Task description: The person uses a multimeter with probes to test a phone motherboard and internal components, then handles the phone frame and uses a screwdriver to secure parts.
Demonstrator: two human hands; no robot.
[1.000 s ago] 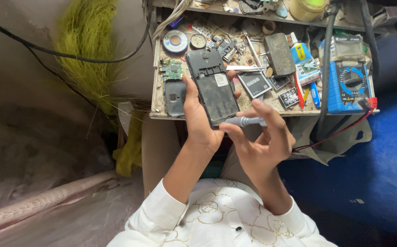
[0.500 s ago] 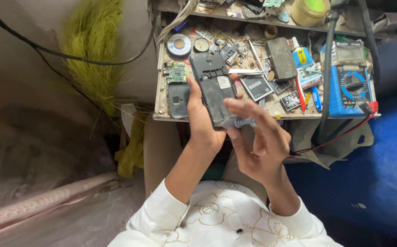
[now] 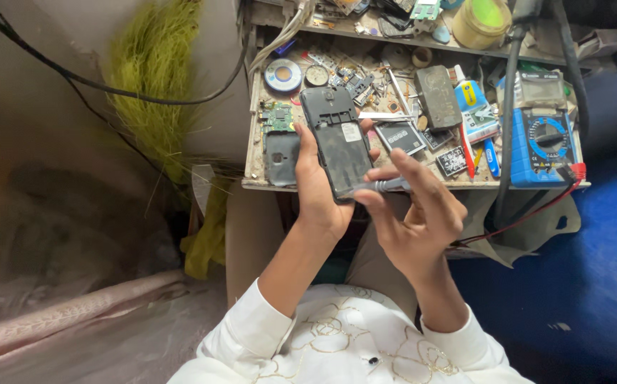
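My left hand [image 3: 317,188] grips a dark phone [image 3: 334,139] with its back cover off, held upright over the front edge of the cluttered work tray [image 3: 255,153]. My right hand [image 3: 415,213] pinches a slim grey screwdriver [image 3: 386,185] whose tip rests against the phone's lower right edge. A separate dark back cover [image 3: 280,158] lies on the tray just left of the left hand, with a small green circuit board [image 3: 277,116] above it.
A blue multimeter [image 3: 544,147] sits at the tray's right end with black and red leads hanging down. A phone battery [image 3: 400,136], a dark rectangular block [image 3: 437,97], a solder wire spool [image 3: 283,75], a glue bottle [image 3: 476,107] and several small parts crowd the tray. A yellow-green jar [image 3: 481,21] stands on the shelf behind.
The right hand has slid the screwdriver tip in toward the phone's lower edge. The left hand tilted the phone slightly and keeps holding it.
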